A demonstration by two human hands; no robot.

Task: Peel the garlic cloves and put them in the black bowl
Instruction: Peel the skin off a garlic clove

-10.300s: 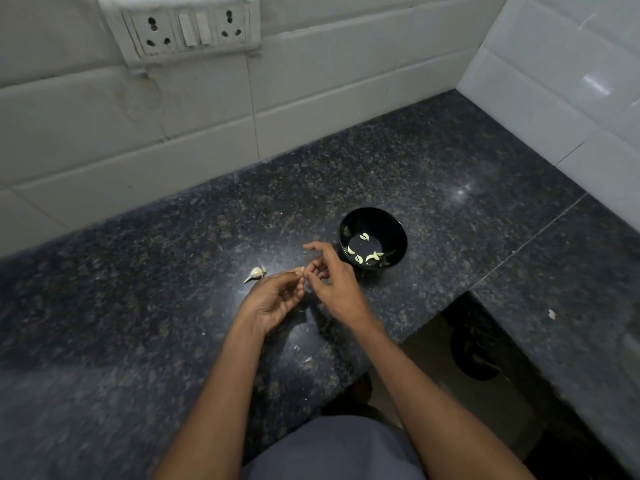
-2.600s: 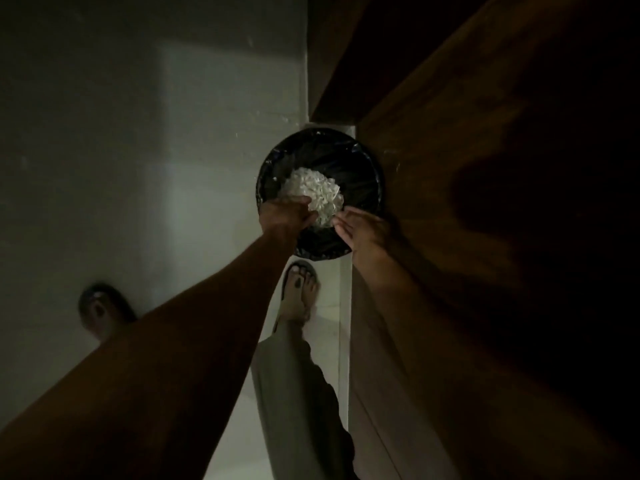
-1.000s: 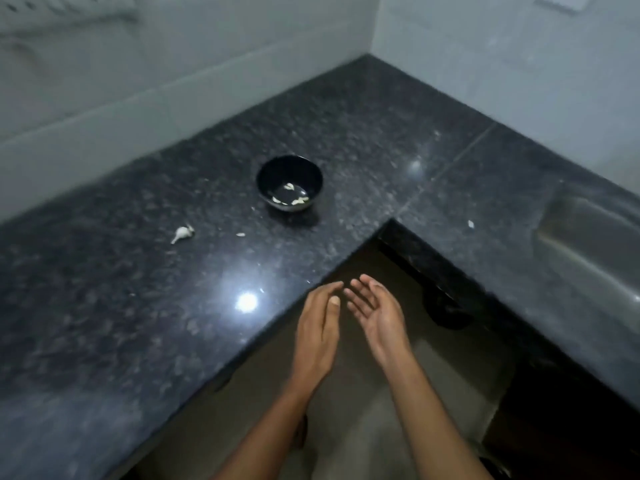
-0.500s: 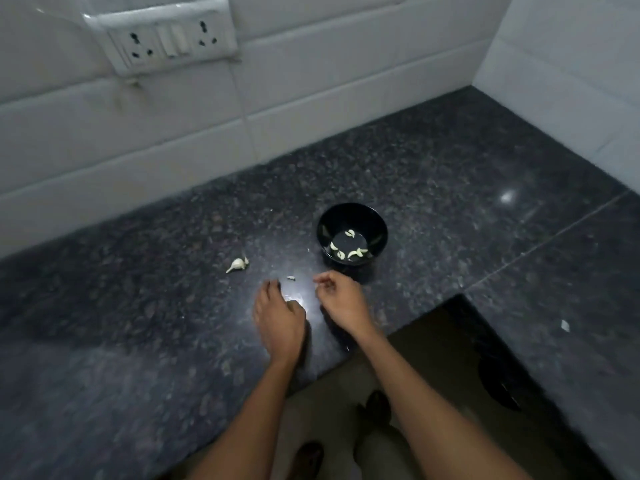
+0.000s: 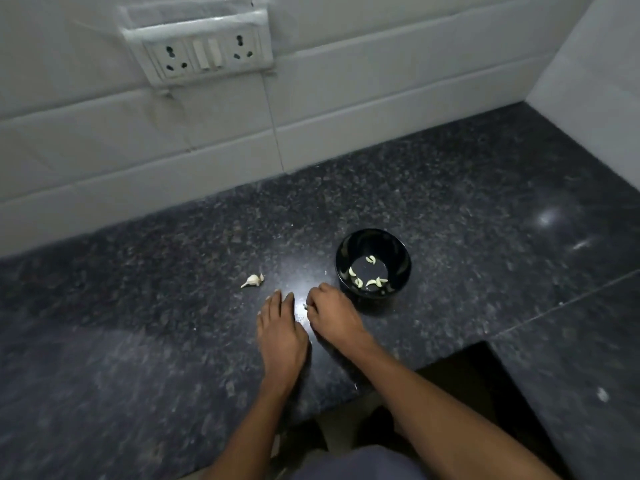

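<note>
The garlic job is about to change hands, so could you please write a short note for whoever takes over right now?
Left hand: flat on the countertop, fingers straight, holding nothing.
Right hand: fingers curled, seemingly pinching a small scrap beside the bowl; too small to identify.
Black bowl: upright on the countertop, just beyond the right hand, with several peeled cloves inside.
Unpeeled garlic piece: lies on the countertop, left of the bowl, beyond the left hand, untouched.
Done: several cloves peeled and in the bowl.
Left: peel the remaining piece and add it to the bowl.
</note>
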